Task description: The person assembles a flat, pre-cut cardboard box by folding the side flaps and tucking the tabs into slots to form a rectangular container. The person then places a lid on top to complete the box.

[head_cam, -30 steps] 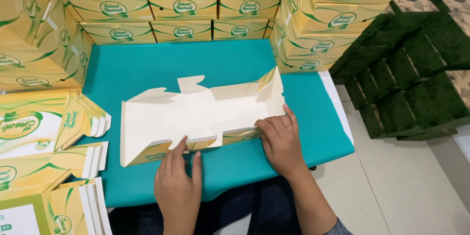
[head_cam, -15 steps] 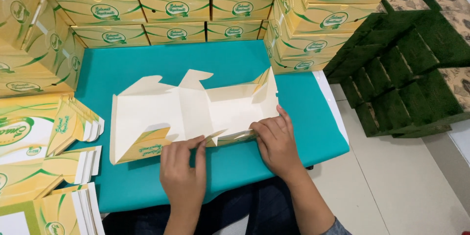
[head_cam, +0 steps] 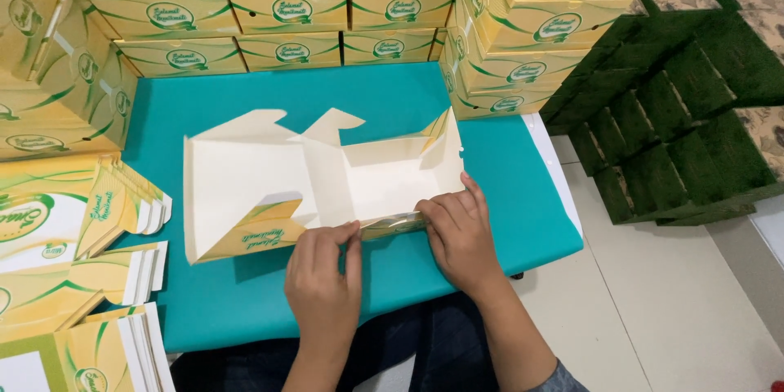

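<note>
A cream cardboard box blank (head_cam: 269,175) with a yellow-green printed outside lies half folded on the teal table (head_cam: 506,196). Its back and side walls stand up; two tabs poke up at the rear. My left hand (head_cam: 325,273) pinches the near wall by the middle of the front edge. My right hand (head_cam: 459,233) presses on the same near wall further right, fingers curled over its fold.
Finished yellow-green boxes (head_cam: 294,8) are stacked in rows behind and to both sides of the table. Flat unfolded blanks (head_cam: 73,229) lie piled at the left. Dark green and brown patterned boxes (head_cam: 686,106) are stacked on the tiled floor at the right.
The blank has been opened further and its walls stand more upright. Both hands have shifted slightly along the near wall, and the view has tilted down a little.
</note>
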